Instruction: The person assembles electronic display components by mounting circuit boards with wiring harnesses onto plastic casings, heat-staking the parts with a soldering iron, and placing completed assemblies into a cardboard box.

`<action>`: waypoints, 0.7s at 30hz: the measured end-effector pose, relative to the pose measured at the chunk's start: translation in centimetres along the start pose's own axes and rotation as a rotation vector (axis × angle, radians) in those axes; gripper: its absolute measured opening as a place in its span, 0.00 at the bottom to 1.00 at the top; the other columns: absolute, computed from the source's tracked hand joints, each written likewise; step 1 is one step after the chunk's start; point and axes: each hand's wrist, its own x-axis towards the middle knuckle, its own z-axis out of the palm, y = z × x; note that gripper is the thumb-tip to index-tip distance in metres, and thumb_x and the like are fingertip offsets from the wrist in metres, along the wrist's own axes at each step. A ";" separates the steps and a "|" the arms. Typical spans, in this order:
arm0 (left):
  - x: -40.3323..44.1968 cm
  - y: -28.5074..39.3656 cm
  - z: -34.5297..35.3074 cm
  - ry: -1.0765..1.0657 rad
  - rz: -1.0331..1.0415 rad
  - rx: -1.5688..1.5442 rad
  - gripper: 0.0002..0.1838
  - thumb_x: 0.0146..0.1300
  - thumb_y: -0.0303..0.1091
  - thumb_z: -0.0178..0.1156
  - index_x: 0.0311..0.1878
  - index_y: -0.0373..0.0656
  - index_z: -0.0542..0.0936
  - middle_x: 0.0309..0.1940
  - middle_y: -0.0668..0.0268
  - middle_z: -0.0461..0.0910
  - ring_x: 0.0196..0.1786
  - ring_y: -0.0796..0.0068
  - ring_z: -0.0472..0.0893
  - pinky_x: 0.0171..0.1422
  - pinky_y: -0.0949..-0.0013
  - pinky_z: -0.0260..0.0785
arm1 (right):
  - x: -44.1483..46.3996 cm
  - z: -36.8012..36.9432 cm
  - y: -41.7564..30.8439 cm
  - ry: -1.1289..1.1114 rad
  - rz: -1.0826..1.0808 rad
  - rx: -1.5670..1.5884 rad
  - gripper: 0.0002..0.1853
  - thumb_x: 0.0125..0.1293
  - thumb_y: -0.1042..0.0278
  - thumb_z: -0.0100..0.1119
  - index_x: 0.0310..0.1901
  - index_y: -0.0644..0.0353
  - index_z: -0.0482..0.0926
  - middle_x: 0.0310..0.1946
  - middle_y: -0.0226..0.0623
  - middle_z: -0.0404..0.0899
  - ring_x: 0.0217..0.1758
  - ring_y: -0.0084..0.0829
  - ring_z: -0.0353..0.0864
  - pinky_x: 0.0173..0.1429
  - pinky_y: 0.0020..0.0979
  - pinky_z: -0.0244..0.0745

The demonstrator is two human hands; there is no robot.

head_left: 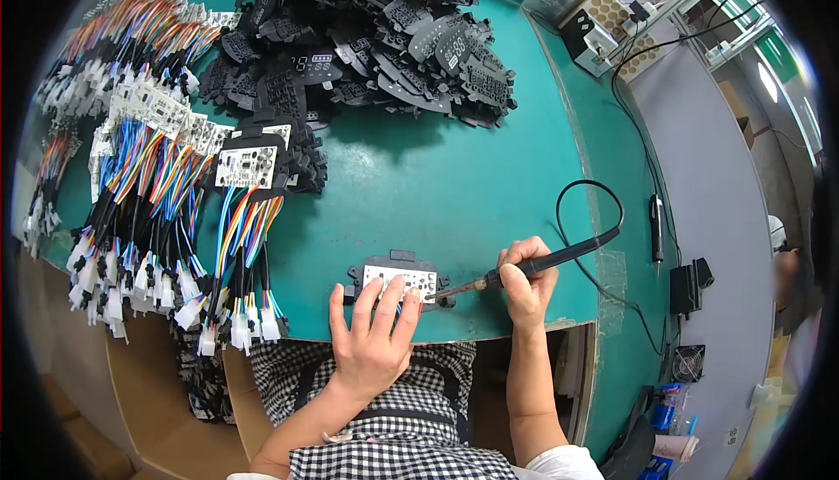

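A white circuit board (398, 277) sits in a black plastic housing (402, 258) near the front edge of the green table. My left hand (371, 340) lies over its near side, fingers stretched and spread, fingertips touching the board. Coloured wires show partly under those fingers. Wrapped around the black handle of a soldering iron (555, 259) is my right hand (530, 288). The iron's metal tip points left and reaches the right end of the board; whether it touches there I cannot tell.
Several circuit boards with coloured wires and white connectors (149, 183) cover the left side. A heap of black plastic housings (393, 43) stands at the back. The iron's cable (620, 205) loops at right, near a black screwdriver-like tool (656, 227) and a small fan (689, 363).
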 end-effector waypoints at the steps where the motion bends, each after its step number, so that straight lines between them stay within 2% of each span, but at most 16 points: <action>1: 0.0 0.0 0.0 0.002 0.000 0.002 0.23 0.42 0.35 0.65 0.46 0.45 0.78 0.51 0.64 0.74 0.53 0.61 0.72 0.61 0.40 0.56 | 0.0 0.0 -0.1 -0.002 -0.003 0.001 0.09 0.51 0.73 0.59 0.27 0.60 0.67 0.22 0.27 0.66 0.23 0.17 0.59 0.27 0.21 0.55; 7: 0.0 0.0 -0.1 -0.002 -0.002 0.000 0.23 0.40 0.34 0.65 0.46 0.45 0.78 0.51 0.64 0.74 0.53 0.61 0.72 0.62 0.40 0.55 | 0.3 0.1 -0.1 0.004 -0.047 0.030 0.09 0.52 0.73 0.57 0.28 0.59 0.65 0.20 0.26 0.63 0.21 0.17 0.57 0.26 0.22 0.55; 9: 0.0 0.0 0.0 0.010 -0.007 0.002 0.23 0.40 0.34 0.65 0.45 0.46 0.78 0.51 0.64 0.74 0.53 0.61 0.72 0.62 0.41 0.55 | 0.7 0.4 -0.4 0.118 -0.061 0.146 0.08 0.54 0.73 0.55 0.29 0.59 0.65 0.20 0.26 0.63 0.21 0.17 0.57 0.25 0.21 0.55; 11: 0.0 0.0 -0.1 0.005 -0.007 -0.004 0.23 0.40 0.34 0.65 0.45 0.46 0.78 0.51 0.64 0.74 0.54 0.61 0.72 0.62 0.41 0.55 | 1.2 0.6 -1.2 0.123 -0.013 0.124 0.08 0.55 0.72 0.56 0.30 0.59 0.65 0.19 0.25 0.63 0.20 0.15 0.58 0.24 0.19 0.54; 12: 0.1 0.1 -0.3 -0.016 -0.031 -0.025 0.17 0.48 0.31 0.59 0.45 0.47 0.78 0.50 0.65 0.74 0.54 0.61 0.72 0.60 0.39 0.57 | 1.6 0.9 -1.6 0.122 0.080 0.078 0.08 0.54 0.71 0.57 0.31 0.59 0.66 0.19 0.24 0.63 0.20 0.14 0.58 0.23 0.18 0.53; 13: 0.1 0.2 -0.2 -0.019 -0.029 -0.024 0.17 0.48 0.31 0.59 0.45 0.47 0.78 0.50 0.65 0.74 0.54 0.61 0.72 0.60 0.39 0.57 | 1.9 1.0 -1.9 0.123 0.174 0.031 0.09 0.54 0.70 0.58 0.31 0.59 0.66 0.20 0.23 0.63 0.20 0.13 0.58 0.23 0.17 0.52; 16: 0.0 0.1 0.0 0.019 -0.023 -0.015 0.17 0.48 0.31 0.59 0.45 0.47 0.79 0.49 0.65 0.74 0.54 0.61 0.72 0.60 0.39 0.57 | 2.6 1.3 -0.8 0.093 0.195 -0.006 0.10 0.54 0.69 0.59 0.31 0.59 0.67 0.20 0.22 0.64 0.20 0.11 0.59 0.23 0.16 0.52; 18: -0.1 -0.1 0.0 0.007 0.013 0.021 0.22 0.45 0.38 0.64 0.46 0.46 0.78 0.49 0.64 0.74 0.53 0.60 0.72 0.61 0.40 0.56 | 2.7 1.4 -0.6 0.070 0.222 -0.022 0.10 0.55 0.69 0.59 0.31 0.59 0.67 0.20 0.21 0.65 0.21 0.11 0.59 0.24 0.16 0.52; 21: -0.2 -0.1 0.2 0.023 0.013 0.030 0.21 0.45 0.38 0.64 0.46 0.46 0.78 0.49 0.64 0.74 0.52 0.59 0.72 0.61 0.40 0.56 | 2.6 1.6 -0.6 0.062 0.241 0.023 0.09 0.55 0.69 0.59 0.32 0.60 0.67 0.20 0.21 0.64 0.21 0.10 0.59 0.24 0.16 0.52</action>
